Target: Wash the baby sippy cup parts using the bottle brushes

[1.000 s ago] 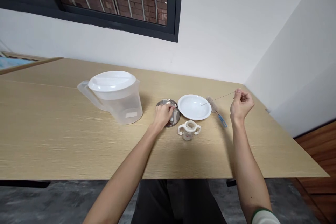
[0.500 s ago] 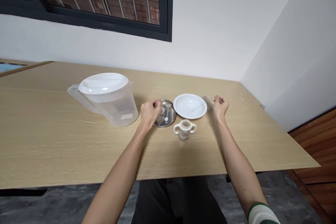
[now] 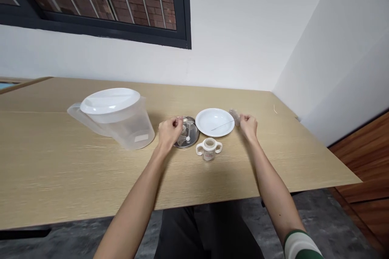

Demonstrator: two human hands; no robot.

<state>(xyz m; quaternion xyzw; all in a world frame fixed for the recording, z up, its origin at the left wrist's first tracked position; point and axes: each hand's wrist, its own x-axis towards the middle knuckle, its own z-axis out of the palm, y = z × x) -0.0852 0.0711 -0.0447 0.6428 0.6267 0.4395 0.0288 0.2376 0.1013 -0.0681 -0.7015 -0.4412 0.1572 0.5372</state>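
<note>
Furthest left on the wooden table (image 3: 91, 178), the lidded pitcher (image 3: 121, 125) stood upright; a wide outward sweep of the left elbow could have knocked it. The left hand (image 3: 169, 132) hung at the left edge of the metal tray (image 3: 195, 134), thumb and fingertips drawn together; whether they pinched anything, I could not tell at this size. On the tray lay several small parts (image 3: 188, 139), 1 of them spoon-shaped, light enough, I judged, to scatter if a knuckle caught the rim. Just right of the tray sat the white bowl (image 3: 209, 119), and before it the open cup (image 3: 209, 152) with 2 handles stood upright; a low-passing wrist might have tipped it. The thin wire (image 3: 223, 124) slanted over the bowl from the right hand (image 3: 249, 125), whose thumb and fingertips gripped its end. Held at only 1 end, it could have swung or slipped under a loose pinch. The bristly piece (image 3: 234, 115) lay just beside that hand, easily nudged.
</note>
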